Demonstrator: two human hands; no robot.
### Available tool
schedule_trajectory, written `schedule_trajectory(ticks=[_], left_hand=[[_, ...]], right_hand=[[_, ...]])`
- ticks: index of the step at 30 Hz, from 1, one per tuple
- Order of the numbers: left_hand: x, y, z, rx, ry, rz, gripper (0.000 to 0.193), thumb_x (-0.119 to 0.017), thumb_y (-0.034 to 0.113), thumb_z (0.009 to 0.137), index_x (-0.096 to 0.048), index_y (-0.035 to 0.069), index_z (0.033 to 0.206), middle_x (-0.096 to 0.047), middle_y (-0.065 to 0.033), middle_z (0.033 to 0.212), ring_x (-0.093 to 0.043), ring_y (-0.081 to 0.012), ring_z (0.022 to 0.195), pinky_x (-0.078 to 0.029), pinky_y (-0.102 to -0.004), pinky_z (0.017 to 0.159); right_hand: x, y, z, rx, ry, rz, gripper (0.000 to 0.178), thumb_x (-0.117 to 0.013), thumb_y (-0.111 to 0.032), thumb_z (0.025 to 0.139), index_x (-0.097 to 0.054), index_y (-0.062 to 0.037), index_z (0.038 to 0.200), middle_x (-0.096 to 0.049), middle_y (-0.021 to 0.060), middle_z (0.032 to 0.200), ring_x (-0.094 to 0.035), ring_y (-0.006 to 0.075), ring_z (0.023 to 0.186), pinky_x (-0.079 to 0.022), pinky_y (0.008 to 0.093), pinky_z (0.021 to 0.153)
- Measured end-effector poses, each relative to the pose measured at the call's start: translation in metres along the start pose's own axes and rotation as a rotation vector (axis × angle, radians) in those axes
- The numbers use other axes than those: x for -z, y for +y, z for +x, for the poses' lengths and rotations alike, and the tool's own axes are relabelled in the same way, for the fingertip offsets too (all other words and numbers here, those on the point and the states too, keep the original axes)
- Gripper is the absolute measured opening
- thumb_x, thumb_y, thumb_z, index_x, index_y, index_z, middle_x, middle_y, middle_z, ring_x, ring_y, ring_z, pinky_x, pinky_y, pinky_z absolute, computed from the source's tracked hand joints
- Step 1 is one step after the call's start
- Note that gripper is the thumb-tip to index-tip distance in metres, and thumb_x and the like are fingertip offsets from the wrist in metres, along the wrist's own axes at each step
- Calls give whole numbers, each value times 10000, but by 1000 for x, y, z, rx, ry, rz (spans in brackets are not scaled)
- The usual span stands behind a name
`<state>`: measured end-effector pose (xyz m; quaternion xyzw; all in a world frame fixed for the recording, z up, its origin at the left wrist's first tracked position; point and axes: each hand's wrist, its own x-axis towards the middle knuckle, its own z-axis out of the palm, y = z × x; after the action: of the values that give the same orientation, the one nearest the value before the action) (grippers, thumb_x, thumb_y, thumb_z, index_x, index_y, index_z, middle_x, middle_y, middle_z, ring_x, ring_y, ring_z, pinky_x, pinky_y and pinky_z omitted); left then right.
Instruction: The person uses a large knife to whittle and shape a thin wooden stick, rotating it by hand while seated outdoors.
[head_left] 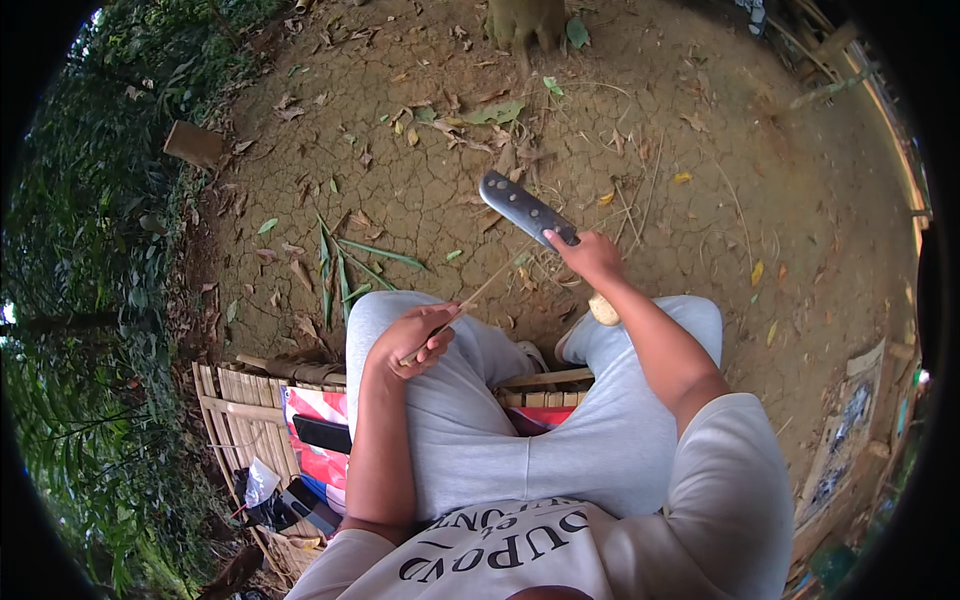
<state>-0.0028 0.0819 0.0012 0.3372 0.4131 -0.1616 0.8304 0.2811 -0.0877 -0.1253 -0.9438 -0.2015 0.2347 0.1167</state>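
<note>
My right hand point(591, 257) is closed on a broad knife point(520, 208), its dark blade pointing forward and left. The blade has several round marks, and a pale rounded handle end shows behind my wrist. Over my left knee, my left hand point(413, 340) is closed around a thin light-brown stick point(484, 291). From my fist the stick slants forward and right, with its far end near the blade; whether the two touch I cannot tell. A short end of it pokes out under my left palm.
I sit on a bamboo-slat bench point(240, 412); a black phone point(322, 433) lies on a red and white cloth beside my left thigh. Green leaf strips point(343, 262) and dry leaves lie on cracked soil. A tree trunk point(527, 22) stands ahead, dense plants point(90, 200) at left.
</note>
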Motion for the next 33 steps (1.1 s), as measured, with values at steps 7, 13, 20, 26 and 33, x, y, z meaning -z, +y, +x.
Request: schedule_trajectory(ticks=[7, 13, 20, 26, 33], left_hand=[[4, -1, 3, -5, -22, -5, 159, -466, 241, 1029, -539, 108, 1078, -401, 55, 518, -318, -30, 347, -235, -187, 297], [0, 0, 2, -8, -6, 5, 221, -455, 252, 1035, -519, 78, 1153, -384, 43, 525, -311, -29, 330, -213, -188, 259], [0, 1, -1, -5, -18, -24, 218, -457, 253, 1034, -524, 80, 1149, -388, 43, 529, -302, -21, 328, -223, -172, 261], [-2, 2, 1, -14, 34, -32, 200, -445, 245, 1040, -524, 84, 1131, -389, 50, 529, -308, -12, 330, -233, -168, 264], [3, -3, 1, -20, 10, -89, 190, -431, 229, 1043, -519, 70, 1098, -394, 59, 529, -303, -14, 333, -228, -165, 273]], right_hand=[[-1, 5, 14, -52, -129, 53, 794, -505, -803, 773, -738, -47, 840, -707, 188, 844, -687, 362, 882, -526, 453, 782], [0, 3, 12, 6, -122, 80, 786, -496, -789, 794, -730, -39, 792, -687, 193, 733, -692, 354, 788, -526, 443, 716], [-3, -13, -6, 69, -120, 11, 783, -475, -748, 835, -726, -7, 829, -708, 186, 825, -693, 354, 836, -532, 445, 729], [3, 3, 14, -26, -86, 74, 735, -432, -685, 891, -723, -15, 816, -695, 226, 816, -691, 387, 842, -523, 479, 764], [9, -9, 5, -39, -167, 106, 659, -395, -565, 951, -716, 3, 860, -689, 251, 859, -677, 406, 874, -522, 495, 771]])
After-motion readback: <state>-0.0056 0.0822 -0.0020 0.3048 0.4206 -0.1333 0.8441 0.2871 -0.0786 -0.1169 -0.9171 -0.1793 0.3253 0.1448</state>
